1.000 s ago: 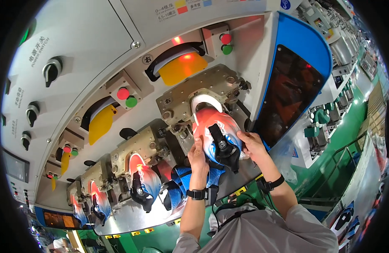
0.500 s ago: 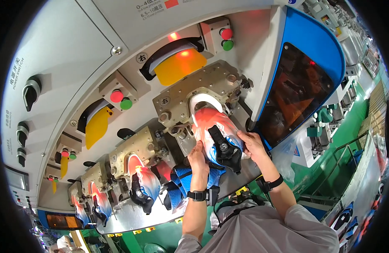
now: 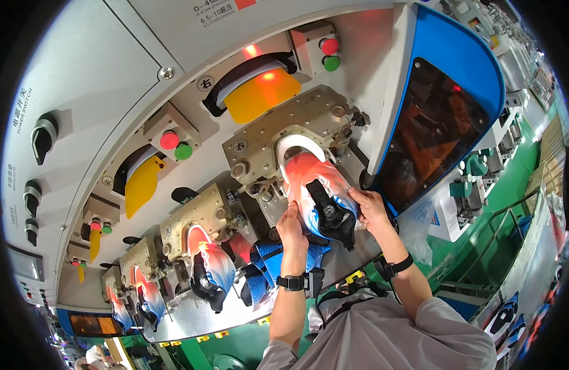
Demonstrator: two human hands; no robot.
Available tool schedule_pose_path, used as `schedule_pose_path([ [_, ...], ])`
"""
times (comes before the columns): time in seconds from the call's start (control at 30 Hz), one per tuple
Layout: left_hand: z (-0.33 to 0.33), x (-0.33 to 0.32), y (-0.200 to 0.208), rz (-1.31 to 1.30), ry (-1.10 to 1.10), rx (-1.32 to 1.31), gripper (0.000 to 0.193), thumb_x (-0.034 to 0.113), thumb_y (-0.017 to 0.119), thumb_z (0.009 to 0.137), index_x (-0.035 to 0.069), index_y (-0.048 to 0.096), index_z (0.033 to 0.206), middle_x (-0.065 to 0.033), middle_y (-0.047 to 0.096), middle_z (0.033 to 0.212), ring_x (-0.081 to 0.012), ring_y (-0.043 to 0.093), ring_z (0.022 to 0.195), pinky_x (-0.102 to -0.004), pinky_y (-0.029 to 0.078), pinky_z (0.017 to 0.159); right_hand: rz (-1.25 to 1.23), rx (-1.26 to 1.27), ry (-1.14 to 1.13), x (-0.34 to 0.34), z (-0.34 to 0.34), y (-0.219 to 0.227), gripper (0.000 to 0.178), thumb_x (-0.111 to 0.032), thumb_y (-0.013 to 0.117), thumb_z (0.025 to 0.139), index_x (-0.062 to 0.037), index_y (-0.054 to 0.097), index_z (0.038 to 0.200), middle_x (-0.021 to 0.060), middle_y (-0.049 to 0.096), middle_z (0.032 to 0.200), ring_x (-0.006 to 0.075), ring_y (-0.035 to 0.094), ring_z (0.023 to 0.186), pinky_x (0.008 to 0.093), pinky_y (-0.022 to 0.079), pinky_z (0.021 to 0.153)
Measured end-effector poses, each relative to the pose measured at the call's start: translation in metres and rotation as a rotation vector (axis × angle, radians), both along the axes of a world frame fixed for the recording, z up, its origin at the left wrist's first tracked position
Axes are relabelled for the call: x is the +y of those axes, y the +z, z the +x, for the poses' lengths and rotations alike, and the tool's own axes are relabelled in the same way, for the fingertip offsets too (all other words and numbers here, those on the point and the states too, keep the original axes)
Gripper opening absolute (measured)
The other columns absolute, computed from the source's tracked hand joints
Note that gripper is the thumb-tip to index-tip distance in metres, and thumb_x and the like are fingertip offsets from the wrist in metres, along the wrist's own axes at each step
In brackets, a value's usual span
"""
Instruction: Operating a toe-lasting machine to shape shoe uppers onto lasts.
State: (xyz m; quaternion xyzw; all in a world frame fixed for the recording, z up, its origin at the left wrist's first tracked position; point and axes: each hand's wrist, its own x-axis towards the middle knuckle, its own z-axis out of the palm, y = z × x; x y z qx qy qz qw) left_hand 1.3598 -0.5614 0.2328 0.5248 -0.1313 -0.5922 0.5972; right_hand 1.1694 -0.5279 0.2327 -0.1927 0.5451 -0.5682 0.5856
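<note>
A shoe upper, red fading to white and blue, has its end at the white curved pad of the nearest machine station. A black strap piece with a round dial lies over its near part. My left hand grips the upper's left edge with fingers and thumb closed. My right hand pinches the opposite edge. The underside of the upper is hidden. Blue fabric pieces lie on the machine's ledge beside my left wrist.
More stations stretch to the left, with similar uppers set in them. Red and green buttons and a yellow flap sit above the nearest station. A blue-edged guard panel stands close by my right hand.
Both hands and the near end of the shoe upper have shifted slightly toward the machine. The grip on both edges looks the same.
</note>
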Motion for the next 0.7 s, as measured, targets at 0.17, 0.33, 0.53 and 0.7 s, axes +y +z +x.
schedule_pose_path([
  [0.17,0.009,-0.001,-0.009,-0.025,-0.053,0.049,0.023,0.023,0.061,0.096,0.002,0.069,0.095,0.0028,0.06,0.071,-0.0076,0.051,0.053,-0.0246,0.036,0.044,-0.012,-0.007,-0.002,-0.002,0.003,0.004,0.032,-0.032,0.078,0.083,-0.005,0.064,0.075,-0.0037,0.053,0.056,0.0032,0.039,0.036,0.0221,0.023,0.032],
  [0.33,0.014,-0.002,-0.017,0.0,-0.078,0.056,0.021,0.021,0.061,0.097,0.001,0.067,0.102,-0.0016,0.065,0.085,-0.0124,0.059,0.068,-0.0284,0.046,0.057,-0.026,-0.028,-0.003,-0.001,0.004,0.008,0.029,-0.029,0.077,0.084,-0.0038,0.066,0.076,-0.004,0.055,0.057,0.0028,0.039,0.037,0.0223,0.023,0.032],
  [0.53,0.011,-0.001,-0.013,-0.007,-0.094,0.08,0.021,0.018,0.06,0.096,0.001,0.066,0.107,-0.004,0.068,0.097,-0.0148,0.066,0.082,-0.0308,0.055,0.069,-0.023,0.0,-0.012,-0.001,0.003,0.006,0.026,-0.026,0.076,0.084,-0.002,0.068,0.077,-0.0037,0.055,0.057,0.0026,0.039,0.037,0.0223,0.024,0.032],
  [0.7,0.007,0.001,-0.004,0.009,-0.088,0.07,0.023,0.017,0.06,0.097,0.001,0.066,0.111,-0.0029,0.068,0.099,-0.0131,0.066,0.083,-0.0294,0.054,0.069,-0.048,0.076,0.002,-0.006,-0.001,-0.002,0.027,-0.026,0.075,0.085,-0.0015,0.068,0.077,-0.0029,0.054,0.055,0.0035,0.038,0.036,0.0231,0.025,0.032],
])
